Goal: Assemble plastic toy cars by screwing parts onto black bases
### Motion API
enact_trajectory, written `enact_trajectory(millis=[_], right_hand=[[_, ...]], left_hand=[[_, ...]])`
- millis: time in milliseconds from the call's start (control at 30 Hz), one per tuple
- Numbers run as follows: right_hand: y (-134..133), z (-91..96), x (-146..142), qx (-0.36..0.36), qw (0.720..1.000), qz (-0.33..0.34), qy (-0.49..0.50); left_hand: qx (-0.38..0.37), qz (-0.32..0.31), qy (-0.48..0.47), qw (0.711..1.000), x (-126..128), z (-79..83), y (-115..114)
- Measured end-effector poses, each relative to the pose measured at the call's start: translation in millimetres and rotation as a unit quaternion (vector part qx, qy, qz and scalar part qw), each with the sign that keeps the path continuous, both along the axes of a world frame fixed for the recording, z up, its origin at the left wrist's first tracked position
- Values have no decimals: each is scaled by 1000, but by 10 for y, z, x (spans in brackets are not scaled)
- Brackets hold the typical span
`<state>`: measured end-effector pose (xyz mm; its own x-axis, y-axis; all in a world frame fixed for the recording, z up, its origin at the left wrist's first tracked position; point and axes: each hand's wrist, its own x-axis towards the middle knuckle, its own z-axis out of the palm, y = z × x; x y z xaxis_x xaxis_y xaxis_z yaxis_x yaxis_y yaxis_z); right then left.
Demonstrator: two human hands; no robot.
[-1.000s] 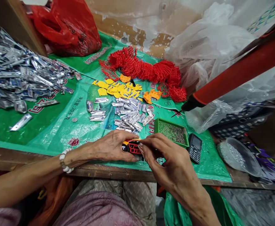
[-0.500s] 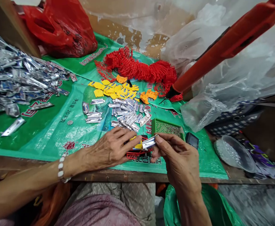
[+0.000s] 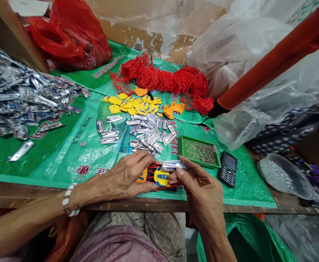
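My left hand (image 3: 128, 176) rests on the green mat near the front edge, fingers closed on a small toy part (image 3: 159, 177) of yellow and red plastic. My right hand (image 3: 200, 193) pinches a shiny silver strip (image 3: 173, 165) and holds it over the right end of that part. A loose heap of silver strips (image 3: 148, 133) lies just behind both hands. Yellow plastic pieces (image 3: 133, 103) lie farther back, and behind them a pile of red plastic frames (image 3: 165, 78).
A green tray of small screws (image 3: 199, 151) and a black phone (image 3: 227, 169) sit right of my hands. A clear bowl (image 3: 283, 176) stands at far right. A big silver heap (image 3: 20, 96), a red bag (image 3: 69, 34) and clear bags (image 3: 247, 47) ring the mat; a red pole (image 3: 271, 67) crosses above.
My right hand picked up a silver strip and brought it level over the toy part. My left hand shifted on the part, whose yellow side now faces up.
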<state>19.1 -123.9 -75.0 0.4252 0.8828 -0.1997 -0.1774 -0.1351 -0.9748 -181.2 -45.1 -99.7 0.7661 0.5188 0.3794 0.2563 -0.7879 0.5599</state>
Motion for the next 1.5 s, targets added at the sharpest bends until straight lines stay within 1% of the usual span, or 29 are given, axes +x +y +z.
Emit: enact_trajectory(millis=[67, 133, 200, 267, 367, 433, 500, 567, 600, 700, 867, 1100, 1233, 1300, 1367, 1500], right_hand=[[-29, 23, 8, 1, 1000, -2, -18], [-46, 39, 3, 1, 999, 4, -38], [-56, 41, -12, 1, 998, 14, -59], [-66, 34, -30, 0, 996, 24, -90], [-96, 32, -35, 19, 984, 38, -171], [-118, 46, -16, 54, 965, 51, -251], [-131, 68, 18, 98, 936, 71, -331], [-132, 86, 57, 134, 908, 94, -385], [-130, 92, 75, 144, 900, 106, -398], [-131, 94, 116, 152, 893, 128, -403], [-143, 81, 134, 148, 900, 117, -393], [-90, 79, 111, 149, 890, 133, -410], [-68, 76, 149, 145, 886, 164, -408], [-57, 82, 176, 147, 878, 181, -417], [-43, 99, 199, 158, 864, 200, -435], [-15, 157, 214, 189, 818, 235, -490]], left_hand=[[21, -11, -15, 1000, 2, 35, 17], [62, -21, -29, 997, 22, 80, 51], [76, -36, -43, 996, 48, 109, 79], [50, -43, -62, 996, 71, 103, 89], [5, -9, -93, 996, 90, 27, 81], [-15, 5, -99, 995, 98, -43, 81], [-46, 4, -87, 995, 104, -108, 88], [-86, 4, -75, 993, 111, -154, 94], [-104, 9, -72, 992, 114, -170, 93], [-123, 16, -74, 989, 122, -191, 86], [-135, -5, -69, 988, 116, -190, 80], [-109, -5, -68, 992, 110, -218, 78], [-112, -28, -70, 991, 103, -220, 97], [-107, -34, -77, 991, 102, -212, 109], [-106, -39, -76, 991, 103, -209, 117], [-100, -47, -77, 991, 105, -221, 119]])
